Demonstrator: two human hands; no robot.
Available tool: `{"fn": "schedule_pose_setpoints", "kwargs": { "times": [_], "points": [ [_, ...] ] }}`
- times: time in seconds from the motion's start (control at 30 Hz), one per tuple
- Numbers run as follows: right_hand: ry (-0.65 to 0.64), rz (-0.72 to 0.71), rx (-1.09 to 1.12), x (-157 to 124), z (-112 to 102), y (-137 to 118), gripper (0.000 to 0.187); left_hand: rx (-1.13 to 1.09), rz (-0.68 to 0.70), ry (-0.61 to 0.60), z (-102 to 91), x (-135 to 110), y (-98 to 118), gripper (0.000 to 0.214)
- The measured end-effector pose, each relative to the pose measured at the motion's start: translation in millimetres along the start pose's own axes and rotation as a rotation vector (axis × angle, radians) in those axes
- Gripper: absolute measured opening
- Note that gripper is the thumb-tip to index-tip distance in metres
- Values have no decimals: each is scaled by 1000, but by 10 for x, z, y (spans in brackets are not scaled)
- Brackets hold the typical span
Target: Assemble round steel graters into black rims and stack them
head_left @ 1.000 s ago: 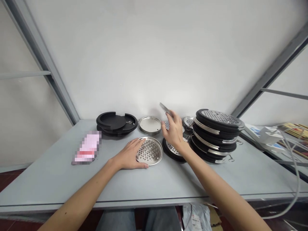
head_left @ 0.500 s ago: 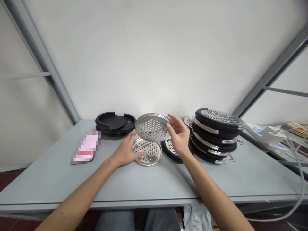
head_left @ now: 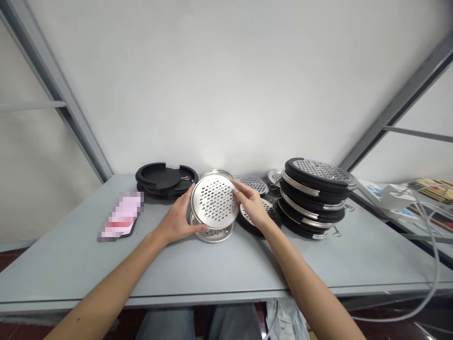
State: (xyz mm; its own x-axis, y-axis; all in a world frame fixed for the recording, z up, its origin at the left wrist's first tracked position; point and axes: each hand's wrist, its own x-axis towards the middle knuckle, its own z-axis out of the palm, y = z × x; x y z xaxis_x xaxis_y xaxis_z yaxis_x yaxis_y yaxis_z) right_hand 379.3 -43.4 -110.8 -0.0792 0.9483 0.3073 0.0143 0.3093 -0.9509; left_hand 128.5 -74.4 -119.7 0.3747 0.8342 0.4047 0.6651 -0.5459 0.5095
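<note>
A round metal grater disc (head_left: 215,202), its perforated face tilted towards me, is held up between both hands. My left hand (head_left: 175,219) grips its left edge, fingers at the rim and thumb below. On the upper right rim, my right hand (head_left: 252,204) pinches the disc between thumb and fingers. Partly hidden beneath it, another grater disc (head_left: 216,235) lies on the table. A further metal disc (head_left: 217,172) shows behind the held one. Beside my right hand sits a black round holder (head_left: 271,226) with a grater disc in it.
On the right rises a stack of black holders with grater discs (head_left: 316,200). Black round trays (head_left: 161,182) stand at the back left, near a blurred pink phone-like object (head_left: 122,215). Small graters lie behind; a white cable (head_left: 433,264) hangs at the right.
The held disc has come down and turned its face towards me. My left hand has moved onto its edge, while my right hand has lowered with it.
</note>
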Motion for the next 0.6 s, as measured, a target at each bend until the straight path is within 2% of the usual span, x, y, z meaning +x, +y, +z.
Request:
{"fn": "schedule_pose_setpoints", "kwargs": {
  "times": [0.13,0.23,0.4,0.47,0.6],
  "points": [
    [-127,-70,-403,-46,-83,-42,49,-11,37,-57,-49,11,-55,118],
    [-276,-93,-570,-69,-135,-70,64,-12,51,-91,-90,25,-90,110],
    [-527,-165,-642,-82,-175,-87,99,1,20,-179,-142,40,-90,101],
    [-565,-188,-657,-87,-176,-88,107,8,17,-207,-151,43,-79,97],
    [-591,-185,-709,-94,-167,-67,111,43,9,-232,-149,44,-68,97]
  ]
}}
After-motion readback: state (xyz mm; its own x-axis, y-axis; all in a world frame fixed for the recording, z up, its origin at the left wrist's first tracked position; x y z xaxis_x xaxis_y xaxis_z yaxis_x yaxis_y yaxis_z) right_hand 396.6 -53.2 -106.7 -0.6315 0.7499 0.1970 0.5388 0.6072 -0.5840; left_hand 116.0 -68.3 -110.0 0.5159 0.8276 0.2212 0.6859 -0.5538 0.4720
